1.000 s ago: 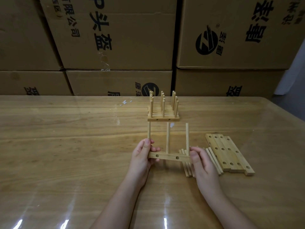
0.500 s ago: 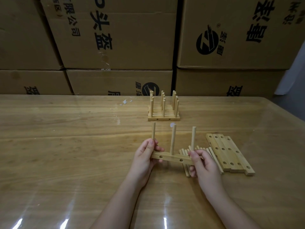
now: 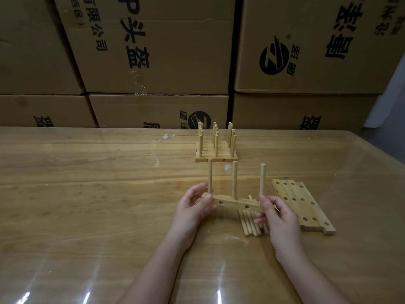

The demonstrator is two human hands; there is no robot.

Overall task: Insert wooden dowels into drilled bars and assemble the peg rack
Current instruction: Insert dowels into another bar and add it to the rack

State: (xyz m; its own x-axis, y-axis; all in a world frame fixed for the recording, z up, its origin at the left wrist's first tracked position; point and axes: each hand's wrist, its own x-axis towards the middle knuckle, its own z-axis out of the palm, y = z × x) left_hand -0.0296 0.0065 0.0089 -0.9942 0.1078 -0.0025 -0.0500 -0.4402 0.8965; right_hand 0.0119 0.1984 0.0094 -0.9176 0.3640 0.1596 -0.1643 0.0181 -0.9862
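Three dowels [image 3: 234, 183] upright | bar [image 3: 238, 203] crosswise, right end nearer

The glossy light-brown wooden table [image 3: 87, 205] carries a pale wooden peg rack [image 3: 215, 155] (toward its far edge), loose round wooden dowels [image 3: 248, 226] and, just beside them, flat drilled wooden bars [image 3: 306, 207].

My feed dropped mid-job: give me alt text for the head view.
A drilled bar with three dowels is held above the table, the left hand gripping its left end and the right hand its right. Loose dowels and spare drilled bars lie beneath and right; a peg rack stands behind.
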